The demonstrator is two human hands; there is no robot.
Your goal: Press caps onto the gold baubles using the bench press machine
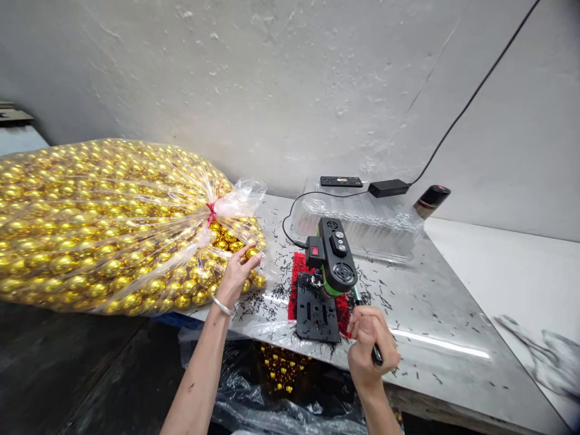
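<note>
Mid-frame, my left hand [235,275] is pinching a ball [252,253], any slackening risking a drop; my right hand [374,344] is gripping a lever [377,355].

The grey tabletop [430,308], strewn with small black bits [254,309], bears a bulging clear bag of gold balls [113,241] at its left, a red mat [299,264] beneath a black machine [338,266], and a clear plastic tray [367,222] towards the back.
</note>
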